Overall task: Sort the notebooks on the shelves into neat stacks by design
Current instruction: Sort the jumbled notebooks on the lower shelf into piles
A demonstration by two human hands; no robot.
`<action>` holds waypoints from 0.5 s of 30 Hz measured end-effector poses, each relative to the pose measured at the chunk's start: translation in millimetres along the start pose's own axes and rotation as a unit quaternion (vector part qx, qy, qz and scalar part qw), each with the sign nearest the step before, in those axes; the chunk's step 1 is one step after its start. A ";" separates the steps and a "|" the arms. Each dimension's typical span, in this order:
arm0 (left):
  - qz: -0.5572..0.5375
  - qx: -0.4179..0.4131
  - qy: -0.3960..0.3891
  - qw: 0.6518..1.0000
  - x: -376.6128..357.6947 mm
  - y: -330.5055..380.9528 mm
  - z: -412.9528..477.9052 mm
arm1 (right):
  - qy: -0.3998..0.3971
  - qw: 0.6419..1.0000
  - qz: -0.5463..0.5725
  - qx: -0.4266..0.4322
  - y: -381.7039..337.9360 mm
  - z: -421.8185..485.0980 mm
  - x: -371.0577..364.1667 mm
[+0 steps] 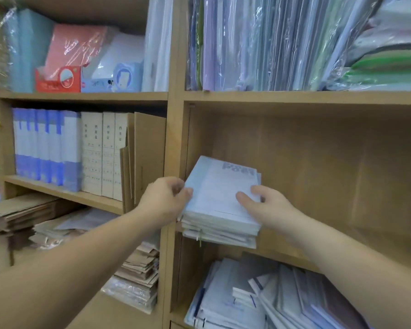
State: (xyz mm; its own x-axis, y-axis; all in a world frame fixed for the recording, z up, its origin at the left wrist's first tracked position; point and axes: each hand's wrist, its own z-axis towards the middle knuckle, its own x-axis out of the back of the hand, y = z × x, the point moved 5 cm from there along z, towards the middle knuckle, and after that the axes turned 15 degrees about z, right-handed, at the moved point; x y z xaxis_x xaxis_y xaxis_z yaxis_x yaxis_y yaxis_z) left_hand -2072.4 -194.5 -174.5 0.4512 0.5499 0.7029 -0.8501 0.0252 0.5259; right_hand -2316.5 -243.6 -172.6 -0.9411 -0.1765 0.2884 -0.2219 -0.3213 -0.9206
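**A:** Both hands are on the blue stack [218, 193], at the left front of the middle cubby [318, 174]. The left hand [166, 198] pinches its left edge and the right hand [261, 205] grips the right side.

**B:** Best to squeeze the sides evenly, I'd say, and slide it back. The bottom books jut over the shelf lip.

**A:** And the cubby below?

**B:** Loose notebooks [259, 300], a slanting jumble waiting to be sorted.

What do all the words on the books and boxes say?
No text here reads clearly.
Pale blue top notebook: dark block title, too blurred.
Cream box files: vertical characters on spines, too blurred.
Red cardboard box: white print, too small.
Light blue cardboard box: dark print, too small.
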 end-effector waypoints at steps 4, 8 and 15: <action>0.055 -0.087 -0.005 0.995 -18.1 -10.5 -17.8 | -0.015 0.999 -0.022 0.037 13.9 -5.4 0.8; 0.208 -0.140 -0.003 0.968 -22.4 -20.6 -24.2 | -0.030 0.993 -0.084 0.076 32.3 -12.4 0.6; 0.325 -0.074 -0.009 0.943 -30.4 -9.0 -6.2 | 0.022 0.996 -0.050 0.070 34.9 5.5 -1.5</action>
State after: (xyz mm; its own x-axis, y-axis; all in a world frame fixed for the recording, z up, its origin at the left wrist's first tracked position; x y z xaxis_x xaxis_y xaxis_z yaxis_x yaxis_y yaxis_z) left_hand -2080.1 -206.3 -203.7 -0.1740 0.4757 0.8622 -0.9767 -0.1949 -0.0896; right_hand -2321.4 -259.6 -203.7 -0.9273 -0.0973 0.3614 -0.2793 -0.4629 -0.8412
